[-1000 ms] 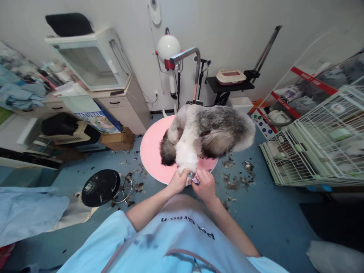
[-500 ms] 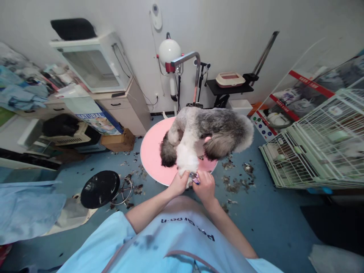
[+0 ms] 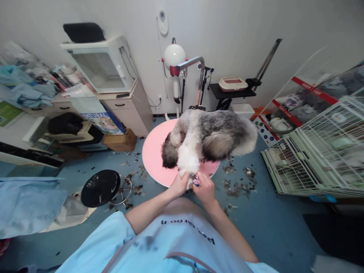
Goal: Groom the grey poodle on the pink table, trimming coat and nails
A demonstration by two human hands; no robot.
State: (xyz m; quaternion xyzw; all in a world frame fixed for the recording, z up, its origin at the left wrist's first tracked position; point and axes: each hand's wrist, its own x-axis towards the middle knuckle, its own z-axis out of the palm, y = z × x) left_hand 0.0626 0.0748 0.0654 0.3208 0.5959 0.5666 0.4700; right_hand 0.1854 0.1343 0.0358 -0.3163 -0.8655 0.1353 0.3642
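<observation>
A grey and white dog [image 3: 227, 125] with clipped fur stands on a round pink grooming table [image 3: 152, 151]. Its white furry leg [image 3: 188, 155] reaches toward me over the table's near edge. My left hand [image 3: 179, 185] is closed round the paw at the end of that leg. Nail clippers [image 3: 195, 179] with purple handles are gripped in my right hand [image 3: 205, 187], their metal head against the paw beside my left thumb. Fingers and fur hide the claws and the tips of the blades.
Behind the table rise a metal grooming arm [image 3: 202, 72] and a white-headed dryer [image 3: 174, 57]. A black round stool [image 3: 100, 188] stands at left. Wire cages [image 3: 298, 163] line the right side. Clumps of cut fur [image 3: 237, 187] lie on the blue floor.
My view has tilted up slightly, so the room sits lower and a little rightward. The dog's dark and tan fur has shifted toward the held leg. Both hands keep their grip.
</observation>
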